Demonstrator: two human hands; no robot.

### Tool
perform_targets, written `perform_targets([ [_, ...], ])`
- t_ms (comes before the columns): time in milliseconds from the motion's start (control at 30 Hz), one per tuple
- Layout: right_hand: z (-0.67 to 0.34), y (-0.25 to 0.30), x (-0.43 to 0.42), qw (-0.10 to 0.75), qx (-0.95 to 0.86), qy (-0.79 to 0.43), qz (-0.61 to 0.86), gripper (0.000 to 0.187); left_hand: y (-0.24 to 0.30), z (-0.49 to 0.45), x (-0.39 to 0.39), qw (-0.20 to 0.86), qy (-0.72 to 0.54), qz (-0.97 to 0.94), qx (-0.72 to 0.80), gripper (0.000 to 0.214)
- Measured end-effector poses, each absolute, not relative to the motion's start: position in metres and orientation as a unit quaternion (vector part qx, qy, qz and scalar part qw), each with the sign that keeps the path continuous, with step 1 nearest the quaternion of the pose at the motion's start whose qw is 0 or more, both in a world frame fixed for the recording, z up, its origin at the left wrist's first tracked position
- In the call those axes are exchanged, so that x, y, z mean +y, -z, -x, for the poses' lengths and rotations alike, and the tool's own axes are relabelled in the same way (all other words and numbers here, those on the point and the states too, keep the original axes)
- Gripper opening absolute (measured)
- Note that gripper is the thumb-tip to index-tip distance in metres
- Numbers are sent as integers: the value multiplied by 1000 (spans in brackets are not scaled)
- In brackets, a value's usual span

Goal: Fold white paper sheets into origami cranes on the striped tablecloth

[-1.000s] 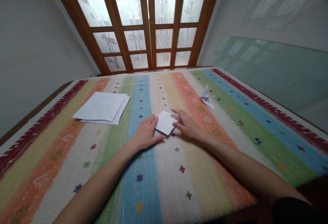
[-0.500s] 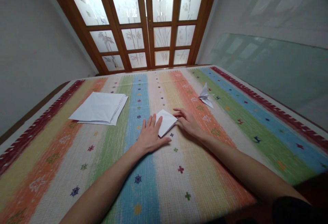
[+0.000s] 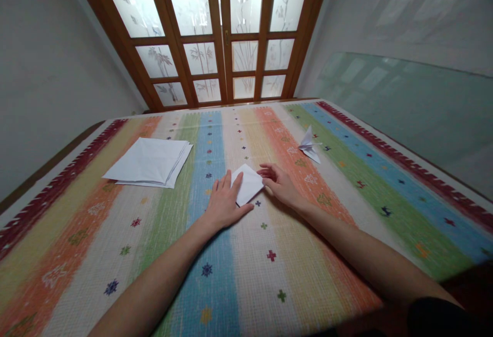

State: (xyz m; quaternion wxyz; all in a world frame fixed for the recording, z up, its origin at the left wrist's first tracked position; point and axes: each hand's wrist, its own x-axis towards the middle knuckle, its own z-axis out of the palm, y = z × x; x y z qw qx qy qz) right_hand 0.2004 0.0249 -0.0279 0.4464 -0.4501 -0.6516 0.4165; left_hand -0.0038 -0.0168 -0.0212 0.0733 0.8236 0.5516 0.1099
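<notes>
A small folded square of white paper [image 3: 249, 185] lies on the striped tablecloth [image 3: 246, 255] in the middle of the table. My left hand [image 3: 224, 202] lies flat on its left part, fingers stretched out and pressing it down. My right hand [image 3: 279, 183] rests at the paper's right corner, fingers loosely curled, fingertips touching the edge.
A stack of white paper sheets [image 3: 149, 161] lies at the left of the table. A finished white paper crane [image 3: 310, 145] stands at the right, beyond my right hand. Wooden doors with frosted glass panes [image 3: 227, 34] close off the far side.
My left hand slid further onto the folded paper and flattened on it. My right hand drew back from on top of the paper to its right corner.
</notes>
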Motion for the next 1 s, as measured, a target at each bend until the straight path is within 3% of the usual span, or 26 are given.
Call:
perform_targets([
  [433,-194,20,14,475,-637,-456,402,24,10,6,-15,112,-136,-815,551,82],
  [633,-189,24,10,403,-700,-424,410,12,9,10,-13,125,-148,-815,547,74],
  [867,-201,30,15,409,-763,-330,376,34,13,15,-10,153,-173,-810,539,69],
  [1000,-206,28,14,368,-849,-265,271,30,14,14,-10,156,-199,-796,550,63],
])
